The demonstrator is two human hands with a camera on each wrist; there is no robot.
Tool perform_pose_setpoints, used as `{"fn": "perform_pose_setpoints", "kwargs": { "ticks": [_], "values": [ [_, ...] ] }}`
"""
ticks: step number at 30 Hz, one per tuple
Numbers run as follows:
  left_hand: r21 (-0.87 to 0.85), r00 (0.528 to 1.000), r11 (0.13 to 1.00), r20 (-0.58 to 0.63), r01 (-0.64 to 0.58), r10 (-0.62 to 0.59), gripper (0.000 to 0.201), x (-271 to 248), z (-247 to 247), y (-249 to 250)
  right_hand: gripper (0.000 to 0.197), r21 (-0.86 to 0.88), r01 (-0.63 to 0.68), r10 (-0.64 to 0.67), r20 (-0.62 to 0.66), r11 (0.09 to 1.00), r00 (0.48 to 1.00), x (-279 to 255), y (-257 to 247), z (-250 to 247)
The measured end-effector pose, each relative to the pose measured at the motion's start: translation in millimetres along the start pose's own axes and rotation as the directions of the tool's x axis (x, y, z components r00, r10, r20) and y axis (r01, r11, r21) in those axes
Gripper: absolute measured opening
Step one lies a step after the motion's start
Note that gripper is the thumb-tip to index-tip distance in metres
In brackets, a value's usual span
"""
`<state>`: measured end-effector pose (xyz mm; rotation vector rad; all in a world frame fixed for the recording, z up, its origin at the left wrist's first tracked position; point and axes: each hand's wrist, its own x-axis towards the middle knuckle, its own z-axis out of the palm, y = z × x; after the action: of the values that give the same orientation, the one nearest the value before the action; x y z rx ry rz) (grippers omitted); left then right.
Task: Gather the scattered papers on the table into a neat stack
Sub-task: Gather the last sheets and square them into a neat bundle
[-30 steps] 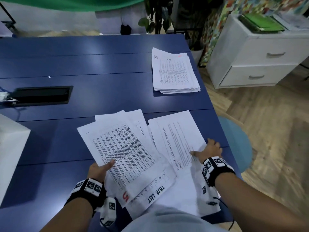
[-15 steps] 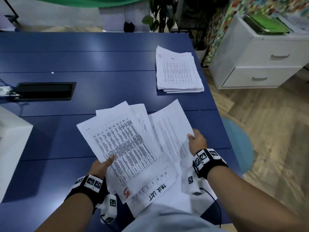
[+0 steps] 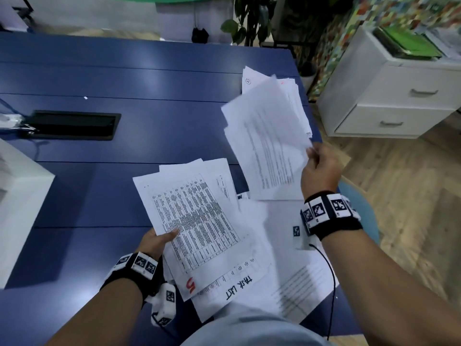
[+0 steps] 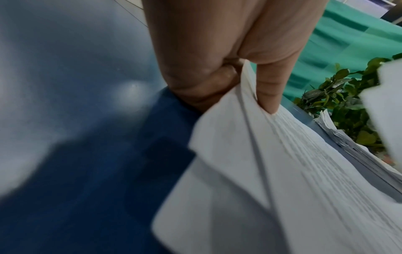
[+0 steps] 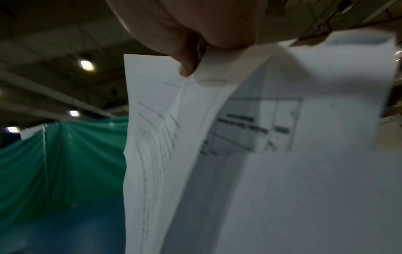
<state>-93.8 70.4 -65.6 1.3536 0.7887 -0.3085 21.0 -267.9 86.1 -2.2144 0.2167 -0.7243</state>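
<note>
On the blue surface [image 3: 104, 191], the far stack [image 3: 294, 88] waits. Right hand [image 3: 321, 168] pinches lifted sheets [image 3: 267, 146]; left hand [image 3: 157, 242] grasps the fanned bundle [image 3: 199, 221]. Best to square edges before landing them on that stack.

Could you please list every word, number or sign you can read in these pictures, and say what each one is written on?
"TASK LIST", handwritten in black: white sheet low in the fanned papers that the left hand holds.
"5", large and red: bottom of the white table-printed sheet on top of that fan.
Circled mark: corner of the white paper stack on the blue table; too small to read.
Printed text on the white sheets gripped by the right hand: too blurred in every view.
</note>
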Motion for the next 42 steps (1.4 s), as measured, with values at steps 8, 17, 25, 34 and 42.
{"fn": "perform_pose_setpoints", "kwargs": {
  "ticks": [8,17,25,34,42],
  "values": [
    [-0.023,1.000,0.999,-0.001,0.024,-0.024,0.048,-4,0,3,0.009,0.424,-0.062,0.139,-0.155,0.904,0.978,29,-58,-1],
    [-0.209,0.968,0.947,-0.006,0.243,-0.249,0.119,36,-22,-23,0.014,0.006,-0.299,0.277,0.357,0.954,0.892,-54,-26,54],
    [-0.066,0.997,0.996,0.043,0.067,-0.064,0.055,-15,1,11,0.023,-0.210,-0.382,0.412,0.694,0.900,0.591,-139,19,67],
    [-0.138,0.989,0.990,-0.133,0.041,-0.059,0.042,5,-23,1,0.114,-0.776,-0.397,0.765,0.165,0.490,0.623,-96,99,-15],
    [0.129,1.000,0.991,-0.018,-0.017,0.019,0.035,-16,9,46,0.048,-0.595,-0.243,0.575,0.465,0.766,0.673,-67,94,-1]
  ]
}}
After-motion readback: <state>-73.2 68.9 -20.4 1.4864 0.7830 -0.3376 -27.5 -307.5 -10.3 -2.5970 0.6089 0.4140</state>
